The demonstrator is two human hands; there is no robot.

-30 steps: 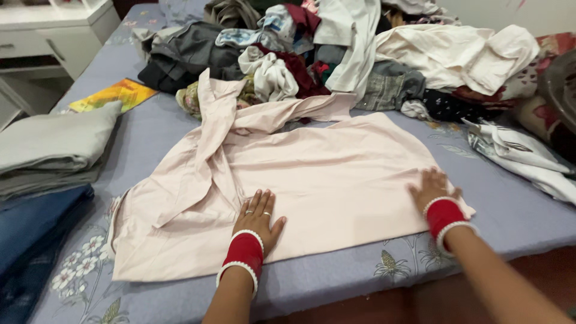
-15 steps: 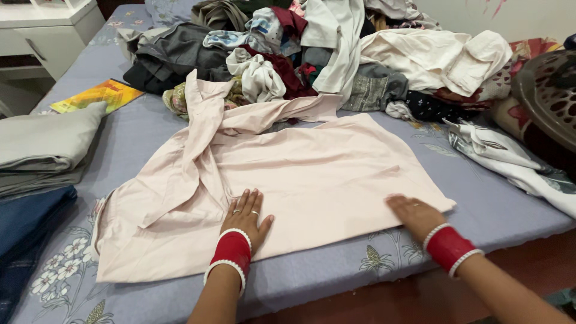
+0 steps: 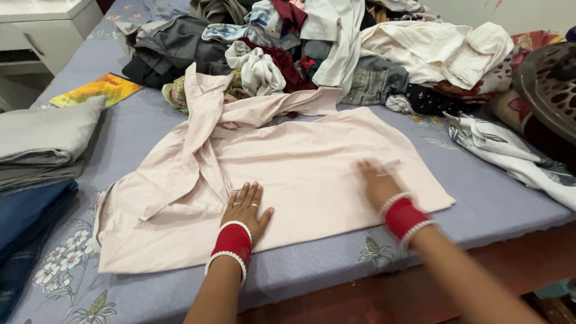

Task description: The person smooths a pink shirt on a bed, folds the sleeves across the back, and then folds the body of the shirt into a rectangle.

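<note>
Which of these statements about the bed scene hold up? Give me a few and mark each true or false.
1. The left hand lies flat, palm down, on the pale pink cotton garment. True.
2. The right hand grips the brown perforated plastic basket. False: it rests on the pink garment; the basket sits apart at the right edge.
3. A heap of mixed unfolded clothes lies behind the pink garment. True.
4. The folded grey cloth stack sits on the person's right. False: it is on the left side of the lavender floral bedsheet.
5. Both wrists carry red bangles. True.
</note>
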